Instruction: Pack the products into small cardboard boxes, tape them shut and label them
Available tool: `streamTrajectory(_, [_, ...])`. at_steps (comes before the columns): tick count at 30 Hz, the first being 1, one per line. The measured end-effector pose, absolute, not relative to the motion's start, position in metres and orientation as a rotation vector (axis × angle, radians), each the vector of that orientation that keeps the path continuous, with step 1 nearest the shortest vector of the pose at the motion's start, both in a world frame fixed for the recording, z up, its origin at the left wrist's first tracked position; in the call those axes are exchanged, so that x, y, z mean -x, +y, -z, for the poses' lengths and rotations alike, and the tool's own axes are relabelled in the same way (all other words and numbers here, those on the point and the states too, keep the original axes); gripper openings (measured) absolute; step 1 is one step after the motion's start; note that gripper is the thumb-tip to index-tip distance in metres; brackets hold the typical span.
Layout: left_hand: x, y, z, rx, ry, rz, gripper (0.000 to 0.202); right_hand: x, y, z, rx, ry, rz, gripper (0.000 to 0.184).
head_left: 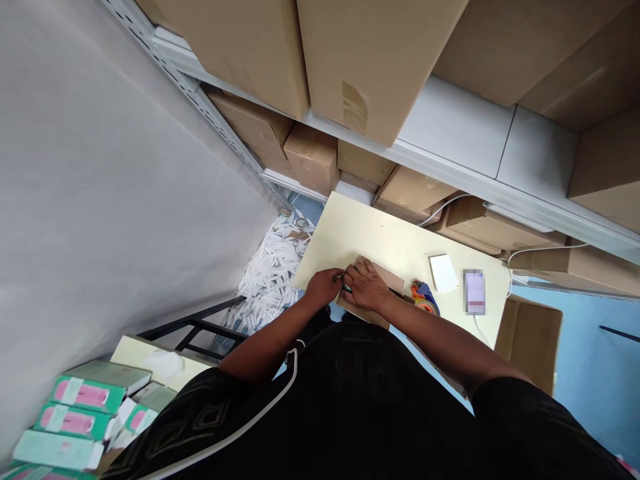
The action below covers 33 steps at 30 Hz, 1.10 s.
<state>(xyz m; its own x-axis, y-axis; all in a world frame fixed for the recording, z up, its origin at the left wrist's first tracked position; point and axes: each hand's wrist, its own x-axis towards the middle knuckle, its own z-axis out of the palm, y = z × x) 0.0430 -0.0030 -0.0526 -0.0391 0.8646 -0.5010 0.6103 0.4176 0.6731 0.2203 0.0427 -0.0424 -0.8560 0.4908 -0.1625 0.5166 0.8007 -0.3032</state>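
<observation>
A small brown cardboard box (389,273) lies at the near edge of the cream table, partly covered by my hands. My right hand (367,287) rests across it with bent fingers, gripping it from above. Close beside, my left hand (324,287) is closed, its thumb and fingertips pinched together at the box's left end. What lies between those fingertips is too small to make out. Just right of my right hand sits a tape dispenser (424,297) with orange and blue parts.
On the cream table (370,223) lie a white flat box (443,273) and a phone (474,292) with a cable. Cardboard boxes (415,190) fill the shelving behind. White paper strips (270,273) heap on the floor at left. Green-and-pink boxes (83,393) are stacked lower left.
</observation>
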Motion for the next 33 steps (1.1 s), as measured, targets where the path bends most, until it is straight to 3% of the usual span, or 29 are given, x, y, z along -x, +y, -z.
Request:
streamTrajectory(5, [-0.043, -0.007, 0.049, -1.36, 1.711, -0.325, 0.035, -0.221, 0.038, 0.056, -0.879, 2.937, 0.527, 0.055])
streamTrajectory(10, [-0.05, -0.013, 0.052, -1.323, 1.743, -0.295, 0.036, -0.244, 0.028, 0.054, -1.02, 2.974, 0.538, 0.038])
streamTrajectory(17, [-0.052, -0.015, 0.052, -1.375, 1.736, -0.317, 0.034, -0.249, 0.011, 0.054, -1.005, 2.859, 0.515, 0.046])
streamTrajectory(27, [-0.053, -0.016, 0.059, -1.465, 1.719, -0.35, 0.033, -0.237, 0.028, 0.039, -1.009, 2.786, 0.651, 0.035])
streamTrajectory(29, [-0.056, -0.016, 0.06, -1.441, 1.76, -0.371, 0.034, -0.263, 0.02, 0.028, -1.195, 2.827, 0.697, 0.031])
streamTrajectory(33, [-0.059, -0.016, 0.06, -1.447, 1.794, -0.36, 0.044, -0.337, -0.014, 0.023, -2.162, 2.494, 0.69, 0.03])
